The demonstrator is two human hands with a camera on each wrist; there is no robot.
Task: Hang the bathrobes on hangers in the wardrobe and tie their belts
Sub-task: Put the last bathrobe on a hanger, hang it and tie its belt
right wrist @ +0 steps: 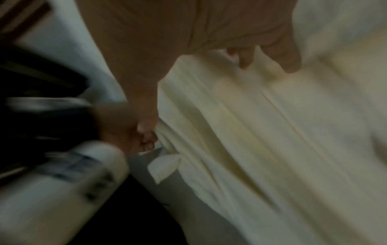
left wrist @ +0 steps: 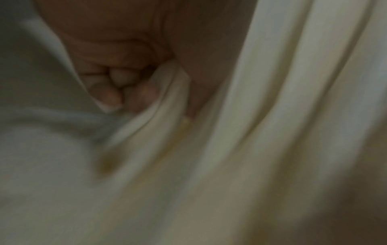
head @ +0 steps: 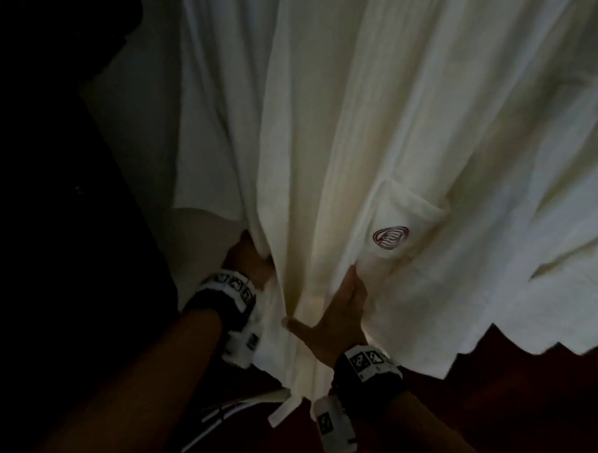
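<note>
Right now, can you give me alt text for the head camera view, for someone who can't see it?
Two hands work a hanging white bathrobe: the left hand grips a fold of its front edge, the right hand presses flat beside it. A pocket bearing a dark red logo sits right of them.

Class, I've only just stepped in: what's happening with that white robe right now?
A person is working on a white bathrobe that hangs in front of them. The left hand grips a fold of its front edge, fingers curled into the cloth. The right hand lies on the fabric beside the pocket with its red emblem. A strip of white cloth, possibly the belt, dangles loose below. No tied belt is visible.
</note>
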